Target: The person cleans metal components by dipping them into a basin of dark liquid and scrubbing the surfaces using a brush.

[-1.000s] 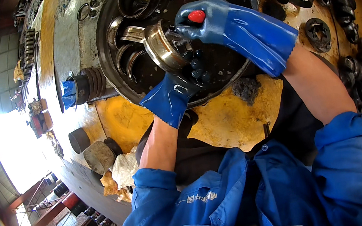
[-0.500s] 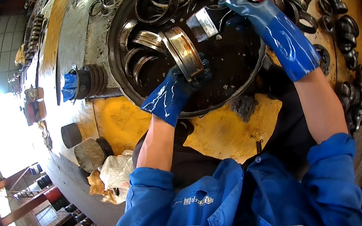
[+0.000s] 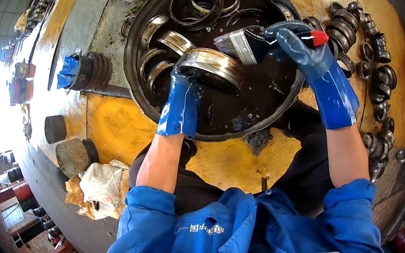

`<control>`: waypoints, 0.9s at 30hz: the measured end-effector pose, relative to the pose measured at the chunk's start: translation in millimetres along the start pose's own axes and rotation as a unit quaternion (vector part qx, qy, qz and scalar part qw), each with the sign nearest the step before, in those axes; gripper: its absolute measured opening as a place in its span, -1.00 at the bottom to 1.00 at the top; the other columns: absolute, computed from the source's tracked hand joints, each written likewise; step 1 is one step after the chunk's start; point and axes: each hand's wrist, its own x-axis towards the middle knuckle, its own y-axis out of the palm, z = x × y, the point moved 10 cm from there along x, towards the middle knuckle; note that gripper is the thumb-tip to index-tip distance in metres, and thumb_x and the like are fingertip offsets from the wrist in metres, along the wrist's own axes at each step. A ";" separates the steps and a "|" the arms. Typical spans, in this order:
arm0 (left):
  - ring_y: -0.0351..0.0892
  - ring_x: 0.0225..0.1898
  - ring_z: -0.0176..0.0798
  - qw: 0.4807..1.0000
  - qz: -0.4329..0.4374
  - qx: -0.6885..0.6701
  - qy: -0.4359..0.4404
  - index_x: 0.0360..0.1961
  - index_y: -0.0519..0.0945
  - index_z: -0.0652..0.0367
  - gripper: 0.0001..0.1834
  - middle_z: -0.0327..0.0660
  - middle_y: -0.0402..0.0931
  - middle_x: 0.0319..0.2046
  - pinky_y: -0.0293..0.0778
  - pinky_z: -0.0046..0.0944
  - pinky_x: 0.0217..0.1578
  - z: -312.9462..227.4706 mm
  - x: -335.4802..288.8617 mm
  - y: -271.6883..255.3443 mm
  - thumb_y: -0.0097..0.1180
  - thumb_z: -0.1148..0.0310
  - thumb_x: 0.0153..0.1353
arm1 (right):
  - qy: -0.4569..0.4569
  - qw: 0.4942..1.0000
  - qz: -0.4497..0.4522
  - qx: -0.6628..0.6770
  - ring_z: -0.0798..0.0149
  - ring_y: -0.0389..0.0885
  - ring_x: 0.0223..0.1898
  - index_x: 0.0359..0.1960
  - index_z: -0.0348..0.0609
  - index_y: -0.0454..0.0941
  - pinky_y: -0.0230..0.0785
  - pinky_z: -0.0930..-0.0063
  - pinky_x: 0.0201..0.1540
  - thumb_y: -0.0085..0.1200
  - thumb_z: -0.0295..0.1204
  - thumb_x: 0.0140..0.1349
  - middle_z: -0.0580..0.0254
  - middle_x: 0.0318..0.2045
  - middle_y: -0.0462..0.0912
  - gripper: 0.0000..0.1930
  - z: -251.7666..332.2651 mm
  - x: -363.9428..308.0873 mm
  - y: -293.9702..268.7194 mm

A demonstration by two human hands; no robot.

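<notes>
My left hand (image 3: 186,87), in a wet blue rubber glove, grips a wide shiny metal ring (image 3: 212,64) by its left end. The ring is tilted above dark liquid in a large round basin (image 3: 130,79). In my right hand (image 3: 303,47), gloved the same way, is a flat paintbrush (image 3: 242,47). Its red handle end sticks out to the right, and its bristles point left, close above the ring's upper edge; whether they touch I cannot tell. The left fingertips are partly hidden behind the ring.
More metal rings (image 3: 196,5) lie along the basin's far and left sides. Dark ring parts (image 3: 344,31) line the right. At left stand a ring stack (image 3: 97,71) beside blue material, and two cylinders (image 3: 55,129) (image 3: 73,157). A plastic bag (image 3: 102,184) and dark rag (image 3: 258,142) lie nearer.
The ring has tipped from nearly upright to a flatter slant. The brush has come down and closer to it, with the right hand lower. The whole view has shifted slightly.
</notes>
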 end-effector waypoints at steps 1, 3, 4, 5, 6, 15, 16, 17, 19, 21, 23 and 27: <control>0.54 -0.27 -0.10 0.999 -0.006 0.045 0.023 -0.22 0.63 0.02 -0.70 -0.25 0.58 -0.36 0.47 -0.05 -0.13 -6.8 -1.2 -2.2 0.23 0.43 -0.06 | -0.007 0.999 0.038 -0.007 0.40 0.70 -0.17 -0.09 -0.19 0.68 0.59 0.47 -0.05 0.15 -0.45 0.35 0.20 -0.22 0.75 -0.83 -4.4 3.0 3.3; 0.55 -0.26 -0.09 0.990 -0.022 0.119 0.074 -0.21 0.63 0.02 -0.69 -0.24 0.59 -0.36 0.47 -0.05 -0.12 -19.5 -3.1 -5.3 0.24 0.44 -0.08 | -0.015 0.996 0.077 -0.034 0.40 0.70 -0.17 -0.09 -0.19 0.68 0.59 0.48 -0.05 0.15 -0.46 0.35 0.20 -0.21 0.75 -0.83 -9.2 1.8 4.8; 0.55 -0.25 -0.08 0.982 -0.032 0.156 0.098 -0.21 0.63 0.03 -0.68 -0.23 0.59 -0.35 0.47 -0.04 -0.12 -29.2 -5.7 -9.3 0.24 0.44 -0.09 | -0.018 0.995 0.090 -0.042 0.40 0.70 -0.17 -0.09 -0.20 0.68 0.59 0.48 -0.05 0.15 -0.46 0.35 0.20 -0.21 0.75 -0.83 -6.9 1.4 11.3; 0.55 -0.25 -0.07 0.974 -0.045 0.185 0.118 -0.21 0.63 0.03 -0.67 -0.23 0.59 -0.35 0.47 -0.04 -0.11 -37.1 -8.0 -13.7 0.24 0.45 -0.10 | -0.021 0.993 0.102 -0.051 0.40 0.70 -0.17 -0.09 -0.20 0.68 0.59 0.48 -0.06 0.15 -0.46 0.35 0.20 -0.21 0.75 -0.83 -4.3 0.4 17.2; 0.55 -0.24 -0.07 0.966 -0.053 0.212 0.139 -0.21 0.63 0.03 -0.66 -0.22 0.59 -0.35 0.48 -0.04 -0.11 -44.2 -10.5 -15.7 0.25 0.45 -0.11 | -0.025 0.991 0.113 -0.061 0.40 0.70 -0.17 -0.09 -0.20 0.68 0.59 0.48 -0.06 0.15 -0.46 0.35 0.20 -0.21 0.75 -0.83 -0.2 -1.8 20.7; 0.57 -0.19 -0.01 0.885 -0.090 0.344 0.301 -0.19 0.64 0.03 -0.59 -0.18 0.60 -0.33 0.48 -0.01 -0.08 -75.1 -17.8 -14.4 0.28 0.50 -0.19 | -0.086 0.954 0.226 -0.175 0.39 0.69 -0.18 -0.09 -0.20 0.68 0.58 0.50 -0.07 0.15 -0.48 0.34 0.20 -0.21 0.74 -0.83 31.4 -36.5 54.2; 0.57 -0.19 0.00 0.875 -0.092 0.354 0.316 -0.19 0.64 0.04 -0.58 -0.17 0.60 -0.32 0.48 0.00 -0.07 -76.6 -18.5 -12.2 0.28 0.51 -0.20 | -0.089 0.952 0.231 -0.179 0.39 0.69 -0.18 -0.09 -0.20 0.68 0.58 0.50 -0.07 0.15 -0.48 0.34 0.20 -0.21 0.74 -0.83 33.2 -38.1 56.8; 0.57 -0.18 0.01 0.867 -0.094 0.361 0.331 -0.19 0.65 0.04 -0.57 -0.17 0.61 -0.32 0.48 0.00 -0.07 -77.1 -18.3 -10.7 0.29 0.51 -0.21 | -0.092 0.950 0.236 -0.181 0.39 0.69 -0.18 -0.09 -0.20 0.68 0.58 0.51 -0.07 0.15 -0.48 0.33 0.20 -0.20 0.74 -0.83 34.7 -39.1 59.2; 0.58 -0.17 0.02 0.849 -0.096 0.378 0.356 -0.18 0.65 0.04 -0.56 -0.16 0.61 -0.31 0.49 0.01 -0.06 -78.9 -19.3 -6.3 0.29 0.52 -0.23 | -0.092 0.948 0.245 -0.181 0.39 0.69 -0.18 -0.09 -0.20 0.68 0.58 0.51 -0.07 0.15 -0.49 0.33 0.20 -0.20 0.74 -0.83 33.9 -39.8 64.2; 0.58 -0.16 0.04 0.835 -0.099 0.391 0.375 -0.18 0.65 0.04 -0.54 -0.15 0.61 -0.31 0.49 0.01 -0.05 -77.6 -21.0 -3.2 0.30 0.53 -0.25 | -0.090 0.947 0.254 -0.177 0.39 0.69 -0.18 -0.09 -0.20 0.68 0.58 0.51 -0.08 0.15 -0.49 0.33 0.20 -0.20 0.74 -0.83 32.0 -40.0 69.9; 0.59 -0.15 0.05 0.821 -0.102 0.406 0.388 -0.18 0.65 0.04 -0.52 -0.14 0.61 -0.30 0.49 0.02 -0.04 -77.8 -23.5 1.0 0.31 0.54 -0.27 | -0.082 0.949 0.257 -0.165 0.39 0.69 -0.18 -0.09 -0.21 0.68 0.58 0.52 -0.08 0.15 -0.50 0.33 0.20 -0.20 0.74 -0.83 30.6 -39.6 74.4; 0.59 -0.12 0.08 0.797 -0.099 0.446 0.396 -0.17 0.66 0.04 -0.49 -0.12 0.62 -0.29 0.49 0.03 -0.03 -68.3 -25.8 13.1 0.32 0.56 -0.30 | -0.035 0.964 0.238 -0.109 0.39 0.69 -0.18 -0.09 -0.21 0.68 0.58 0.53 -0.08 0.15 -0.50 0.32 0.20 -0.20 0.74 -0.83 18.4 -31.4 76.9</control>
